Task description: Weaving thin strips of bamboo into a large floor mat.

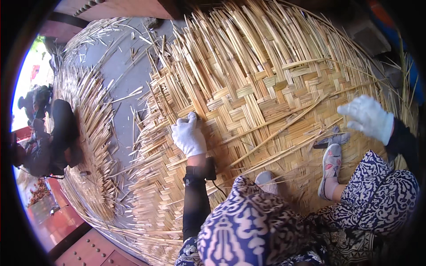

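I crouch on a large woven reed mat (266, 88) spread on the ground. My left hand (188, 135), in a white glove, presses down on the woven strips near the mat's left edge, where loose reed ends stick out. Its fingers curl onto the strips; whether it grips one I cannot tell. My right hand (368, 117), also in a white glove, hovers above the mat at the right with fingers apart, holding nothing. A long loose reed (284, 128) lies slantwise between the two hands.
My feet in grey slippers (330, 166) stand on the mat; my knees in blue-and-white patterned trousers fill the lower middle. A second mat (91, 133) lies at the left across bare grey ground (120, 71). A person in dark clothes (53, 137) sits at the far left.
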### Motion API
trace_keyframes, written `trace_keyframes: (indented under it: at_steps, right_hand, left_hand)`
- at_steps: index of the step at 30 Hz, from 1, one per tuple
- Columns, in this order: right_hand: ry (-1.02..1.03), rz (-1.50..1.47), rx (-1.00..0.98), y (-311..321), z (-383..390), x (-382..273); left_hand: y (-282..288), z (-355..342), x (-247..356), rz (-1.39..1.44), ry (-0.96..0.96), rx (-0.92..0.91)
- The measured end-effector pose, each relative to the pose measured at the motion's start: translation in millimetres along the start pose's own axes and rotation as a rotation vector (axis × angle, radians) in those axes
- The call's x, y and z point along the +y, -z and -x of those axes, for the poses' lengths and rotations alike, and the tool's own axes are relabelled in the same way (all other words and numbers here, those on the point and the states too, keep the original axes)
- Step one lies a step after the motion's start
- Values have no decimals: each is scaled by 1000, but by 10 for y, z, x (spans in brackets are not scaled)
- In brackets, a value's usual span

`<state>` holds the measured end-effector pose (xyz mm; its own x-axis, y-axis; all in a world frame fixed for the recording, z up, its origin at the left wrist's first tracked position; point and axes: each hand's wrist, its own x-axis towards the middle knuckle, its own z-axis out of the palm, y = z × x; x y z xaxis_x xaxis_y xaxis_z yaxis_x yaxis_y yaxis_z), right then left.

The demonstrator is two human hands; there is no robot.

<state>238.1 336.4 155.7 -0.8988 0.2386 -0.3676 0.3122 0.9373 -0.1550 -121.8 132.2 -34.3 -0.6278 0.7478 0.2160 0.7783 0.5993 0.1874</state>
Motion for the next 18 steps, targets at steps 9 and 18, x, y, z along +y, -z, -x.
trace_keyframes:
  at_steps: [9, 18]
  right_hand:
    - [-284, -255, -32, -1400, 372, 64]
    - [-116, -85, 179, -1526, 550, 32]
  left_hand:
    - [3, -18, -204, 298, 132, 30]
    - [25, -81, 119, -196, -33, -77]
